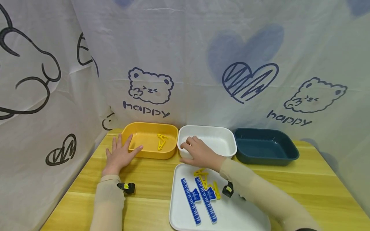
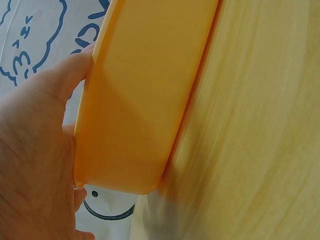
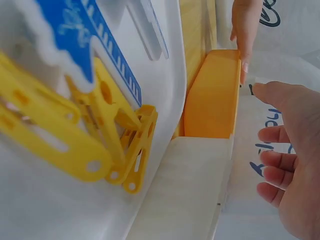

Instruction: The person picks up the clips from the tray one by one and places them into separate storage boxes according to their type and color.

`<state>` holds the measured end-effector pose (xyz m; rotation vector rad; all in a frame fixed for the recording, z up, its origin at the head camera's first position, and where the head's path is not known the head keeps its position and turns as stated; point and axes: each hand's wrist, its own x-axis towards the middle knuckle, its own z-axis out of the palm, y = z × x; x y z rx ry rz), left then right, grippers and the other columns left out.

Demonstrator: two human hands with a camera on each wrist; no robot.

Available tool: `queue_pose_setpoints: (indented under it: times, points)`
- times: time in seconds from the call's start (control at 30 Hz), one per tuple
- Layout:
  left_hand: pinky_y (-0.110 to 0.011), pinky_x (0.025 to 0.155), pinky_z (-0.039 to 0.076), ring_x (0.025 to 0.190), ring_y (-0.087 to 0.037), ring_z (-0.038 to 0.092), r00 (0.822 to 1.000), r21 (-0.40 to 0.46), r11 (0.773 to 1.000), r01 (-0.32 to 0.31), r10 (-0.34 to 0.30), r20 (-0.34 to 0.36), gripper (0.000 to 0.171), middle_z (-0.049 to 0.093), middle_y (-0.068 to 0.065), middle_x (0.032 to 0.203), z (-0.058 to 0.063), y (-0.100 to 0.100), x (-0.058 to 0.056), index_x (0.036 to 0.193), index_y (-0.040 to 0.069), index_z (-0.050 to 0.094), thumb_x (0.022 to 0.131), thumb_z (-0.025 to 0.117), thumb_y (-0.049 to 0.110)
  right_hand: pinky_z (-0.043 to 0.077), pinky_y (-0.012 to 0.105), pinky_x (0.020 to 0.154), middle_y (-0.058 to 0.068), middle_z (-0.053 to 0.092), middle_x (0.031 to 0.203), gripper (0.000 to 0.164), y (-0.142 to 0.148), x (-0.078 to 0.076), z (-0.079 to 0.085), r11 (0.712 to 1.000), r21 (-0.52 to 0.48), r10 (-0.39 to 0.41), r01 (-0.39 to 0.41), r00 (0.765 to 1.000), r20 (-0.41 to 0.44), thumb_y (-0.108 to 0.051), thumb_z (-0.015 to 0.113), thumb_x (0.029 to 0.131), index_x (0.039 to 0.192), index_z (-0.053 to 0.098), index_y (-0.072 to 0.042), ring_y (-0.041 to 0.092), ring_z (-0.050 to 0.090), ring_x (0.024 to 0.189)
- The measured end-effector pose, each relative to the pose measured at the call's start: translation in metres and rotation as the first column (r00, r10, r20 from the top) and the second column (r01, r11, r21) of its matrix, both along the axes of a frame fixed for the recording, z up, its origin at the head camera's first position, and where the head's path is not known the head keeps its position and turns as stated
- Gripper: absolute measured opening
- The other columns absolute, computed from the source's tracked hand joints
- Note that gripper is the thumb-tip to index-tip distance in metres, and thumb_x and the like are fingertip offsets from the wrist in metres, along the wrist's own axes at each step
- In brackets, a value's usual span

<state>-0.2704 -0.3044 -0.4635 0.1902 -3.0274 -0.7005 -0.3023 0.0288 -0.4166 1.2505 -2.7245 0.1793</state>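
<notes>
My left hand (image 1: 119, 155) lies at the near left corner of the yellow bin (image 1: 138, 155), fingers spread over its rim. In the left wrist view the thumb touches the rim of this bin. Yellow clothespins (image 1: 161, 142) lie inside it. My right hand (image 1: 199, 153) hovers over the near left part of the white bin (image 1: 222, 136) with loosely bent fingers. The right wrist view shows its thumb apart from the fingers and nothing between them. Below the right forearm, several yellow clothespins (image 3: 137, 150) and two blue piano-key clips (image 1: 190, 201) lie on a white tray (image 1: 179, 221).
A dark teal bin (image 1: 267, 159) stands right of the white one, completing a row along the back of the wooden table (image 1: 150, 192). Behind the bins hangs a white printed cloth (image 1: 190, 80), and more cloth covers the left side.
</notes>
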Motion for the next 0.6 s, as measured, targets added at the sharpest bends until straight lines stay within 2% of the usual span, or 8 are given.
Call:
queue_pose_setpoints:
  times: [0.17, 0.43, 0.6]
  points:
    - [-0.08, 0.106, -0.008, 0.147, -0.049, -0.016, 1.0, -0.004, 1.0, -0.002, 0.002, 0.0, 0.094, -0.017, -0.023, 0.161, 0.0, 0.0, 0.0, 0.158, 0.02, 0.007, 0.088, 0.033, 0.078, 0.041, 0.027, 0.084, 0.0, 0.054, 0.108, 0.049, 0.013, 0.006, -0.001, 1.0, -0.007, -0.001, 0.001, 0.999, 0.035, -0.049, 0.067, 0.088, 0.125, 0.06, -0.017, 0.014, 0.043, 0.097]
    - [-0.079, 0.106, -0.006, 0.147, -0.049, -0.017, 1.0, -0.002, 1.0, -0.005, 0.005, 0.0, 0.094, -0.015, -0.023, 0.162, 0.002, 0.0, 0.0, 0.158, 0.02, 0.008, 0.088, 0.033, 0.078, 0.044, 0.03, 0.088, 0.0, 0.054, 0.113, 0.049, 0.032, 0.018, -0.004, 0.999, -0.011, -0.03, 0.033, 0.984, 0.174, -0.047, 0.067, 0.089, 0.127, 0.059, -0.018, 0.014, 0.044, 0.101]
    - [-0.08, 0.106, -0.006, 0.147, -0.048, -0.018, 1.0, 0.003, 1.0, -0.006, 0.006, 0.0, 0.094, -0.017, -0.023, 0.161, 0.002, 0.001, 0.0, 0.158, 0.021, 0.008, 0.089, 0.034, 0.078, 0.042, 0.031, 0.087, 0.002, 0.054, 0.111, 0.048, 0.046, 0.026, -0.005, 0.999, -0.027, -0.038, 0.044, 0.979, 0.202, -0.045, 0.068, 0.089, 0.127, 0.059, -0.017, 0.014, 0.042, 0.1]
